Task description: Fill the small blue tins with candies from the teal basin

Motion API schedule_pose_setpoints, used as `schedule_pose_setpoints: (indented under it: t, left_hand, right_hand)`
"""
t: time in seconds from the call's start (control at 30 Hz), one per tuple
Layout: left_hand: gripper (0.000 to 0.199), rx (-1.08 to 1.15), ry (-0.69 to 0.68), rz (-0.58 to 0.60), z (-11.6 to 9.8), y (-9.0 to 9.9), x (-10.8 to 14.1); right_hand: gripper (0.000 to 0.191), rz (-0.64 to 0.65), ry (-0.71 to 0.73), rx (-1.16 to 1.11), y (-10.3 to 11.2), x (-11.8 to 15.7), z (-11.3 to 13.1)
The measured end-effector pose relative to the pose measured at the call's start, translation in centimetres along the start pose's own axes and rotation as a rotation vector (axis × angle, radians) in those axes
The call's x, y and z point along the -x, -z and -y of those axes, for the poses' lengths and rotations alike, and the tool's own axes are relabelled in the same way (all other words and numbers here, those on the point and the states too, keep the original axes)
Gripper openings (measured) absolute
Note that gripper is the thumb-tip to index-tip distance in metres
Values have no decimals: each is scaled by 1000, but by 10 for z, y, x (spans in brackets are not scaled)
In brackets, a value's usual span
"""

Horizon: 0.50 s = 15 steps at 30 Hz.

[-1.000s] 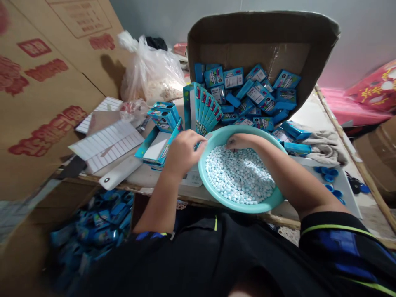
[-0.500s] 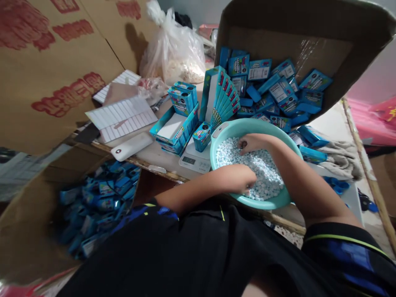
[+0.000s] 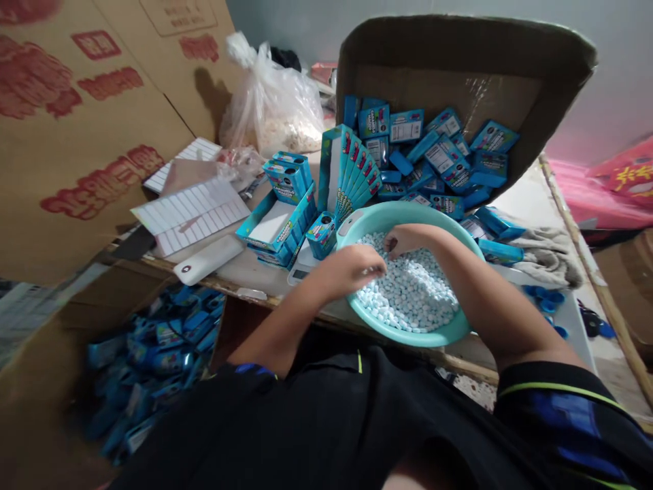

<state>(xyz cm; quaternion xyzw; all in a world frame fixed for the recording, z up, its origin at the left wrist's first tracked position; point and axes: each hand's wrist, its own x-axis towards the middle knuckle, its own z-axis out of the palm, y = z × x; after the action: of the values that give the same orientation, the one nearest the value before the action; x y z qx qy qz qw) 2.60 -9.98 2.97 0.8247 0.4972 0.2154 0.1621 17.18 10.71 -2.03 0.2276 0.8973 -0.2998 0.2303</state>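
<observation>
Right now your right hand and left hand are apart, both over the pale green basin, which sits straight ahead of you on the bench. The right hand is nearer the basin's far rim, its fingertips down among the pale blue mints. The left hangs curled just above the pile's near-left edge, and I can't tell whether it pinches any. Just left of the basin stands a small blue box; beyond it rises a fan of blue boxes, then a cardboard carton.
</observation>
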Motion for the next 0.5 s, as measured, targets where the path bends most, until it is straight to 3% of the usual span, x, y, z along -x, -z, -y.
schedule_pose_setpoints:
  t: [0.1,0.2,0.37,0.5]
  left_hand:
    - [15,-157,194,-321,30,33,10]
    - [12,-264,387,-485,56,53,17]
    - [11,-212,487,-584,74,55,18]
    - [11,-175,480,-551,77,52,15]
  right_hand:
    - [30,-2,-15,11,1,0,2]
    - [24,8,-25,12,2,-1,4]
    - [20,8,-48,-19,3,0,8]
    - [21,-36,-31,-16,2,3,10]
